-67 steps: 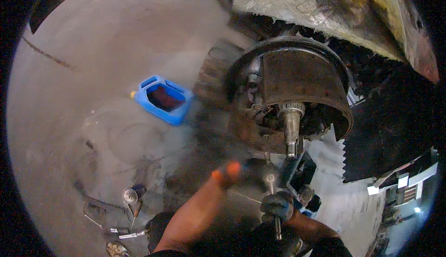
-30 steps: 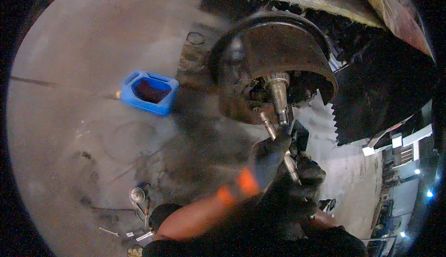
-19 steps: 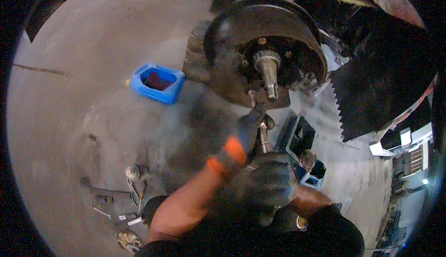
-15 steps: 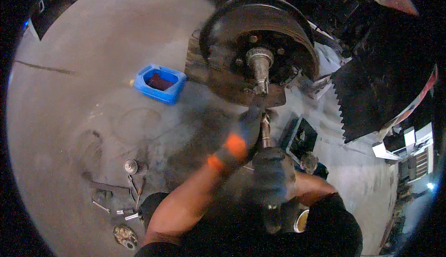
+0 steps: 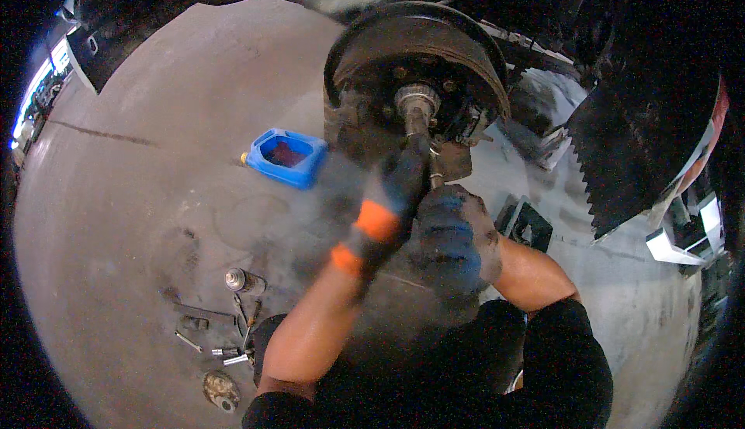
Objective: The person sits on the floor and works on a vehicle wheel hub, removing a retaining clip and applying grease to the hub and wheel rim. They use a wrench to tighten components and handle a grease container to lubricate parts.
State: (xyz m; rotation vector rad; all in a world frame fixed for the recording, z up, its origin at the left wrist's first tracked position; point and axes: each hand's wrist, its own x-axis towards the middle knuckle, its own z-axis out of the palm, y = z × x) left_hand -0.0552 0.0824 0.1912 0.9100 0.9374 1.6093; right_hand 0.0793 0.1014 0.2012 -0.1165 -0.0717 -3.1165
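Note:
A worn brake assembly (image 5: 419,45) stands ahead, and a bare metal spindle (image 5: 417,107) juts from its hub toward me. My left hand (image 5: 400,177), in a dark glove with an orange cuff, reaches to the spindle's tip. Its fingers look closed there, but blur and the dark glove hide what they hold. Close beside it, my right hand (image 5: 450,231), gloved in black and blue, is wrapped round a metal tool. The tool's shiny shaft (image 5: 437,171) points up to the spindle's end; the rest is covered by the hand.
A cut-open blue jug (image 5: 306,173) with dark red contents sits on the floor at left. Nearer lie a spray can (image 5: 247,281), a wrench (image 5: 188,341), sockets (image 5: 233,359) and a greasy round metal part (image 5: 222,392). A black tray (image 5: 535,223) is at right.
My right hand and the tool have moved up toward the spindle, and my left hand has shifted slightly left and up. The whole view has also shifted.

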